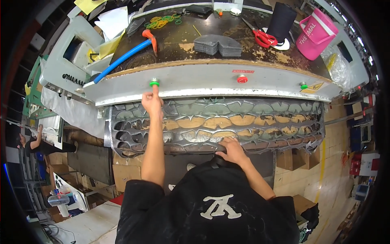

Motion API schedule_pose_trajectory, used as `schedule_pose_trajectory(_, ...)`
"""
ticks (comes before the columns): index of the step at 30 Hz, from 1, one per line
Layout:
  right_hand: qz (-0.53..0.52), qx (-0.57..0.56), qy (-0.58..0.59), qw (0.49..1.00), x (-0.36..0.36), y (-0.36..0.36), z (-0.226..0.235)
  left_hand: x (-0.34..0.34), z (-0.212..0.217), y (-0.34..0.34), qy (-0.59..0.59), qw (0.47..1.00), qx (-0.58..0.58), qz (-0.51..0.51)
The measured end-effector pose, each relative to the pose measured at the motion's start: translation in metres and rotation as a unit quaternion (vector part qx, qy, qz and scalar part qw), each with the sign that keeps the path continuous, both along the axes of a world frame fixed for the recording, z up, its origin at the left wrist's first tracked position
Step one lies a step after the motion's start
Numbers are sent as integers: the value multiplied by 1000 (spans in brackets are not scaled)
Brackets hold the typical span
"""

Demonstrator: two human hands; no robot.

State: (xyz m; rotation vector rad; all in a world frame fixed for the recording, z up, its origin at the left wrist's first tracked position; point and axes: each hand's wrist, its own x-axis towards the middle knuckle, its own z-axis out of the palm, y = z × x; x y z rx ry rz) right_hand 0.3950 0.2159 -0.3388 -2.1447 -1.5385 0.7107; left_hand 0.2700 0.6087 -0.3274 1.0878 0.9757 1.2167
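Note:
My left hand [152, 102] reaches up to the front of the grey machine beam, its index finger on the green push button [154, 83] and its other fingers curled with nothing in them. Under it and to the right lies a dark grey sheet [189, 122], cut through with rows of rounded holes. My right hand [232, 149] rests at the near edge of this sheet, fingers laid out flat and the thumb apart. Tan and greenish surface shows through the holes. On top of the beam sits a stack of grey curved cut pieces [218, 45].
A hammer with blue handle [124, 60], red-handled scissors [265, 38], a black roll [280, 22] and a pink jug [317, 34] lie or stand on the beam top. A red button [242, 79] and another green button [303, 86] sit farther right. Another person [34, 142] is at far left.

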Motion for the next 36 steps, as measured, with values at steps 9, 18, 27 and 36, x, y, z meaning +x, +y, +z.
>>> schedule_pose_trajectory(9,-14,5,-38,999,12,15,34,-66,-19,-157,310,866,152,-362)
schedule_pose_trajectory(18,-16,-49,-91,995,-13,25,32,-80,3,-195,471,720,337,-383)
schedule_pose_trajectory(27,-42,-50,-104,992,-16,25,31,-73,12,-203,496,728,318,-351)
schedule_pose_trajectory(36,-43,-3,47,998,26,64,37,-55,-9,-164,412,822,288,-267)
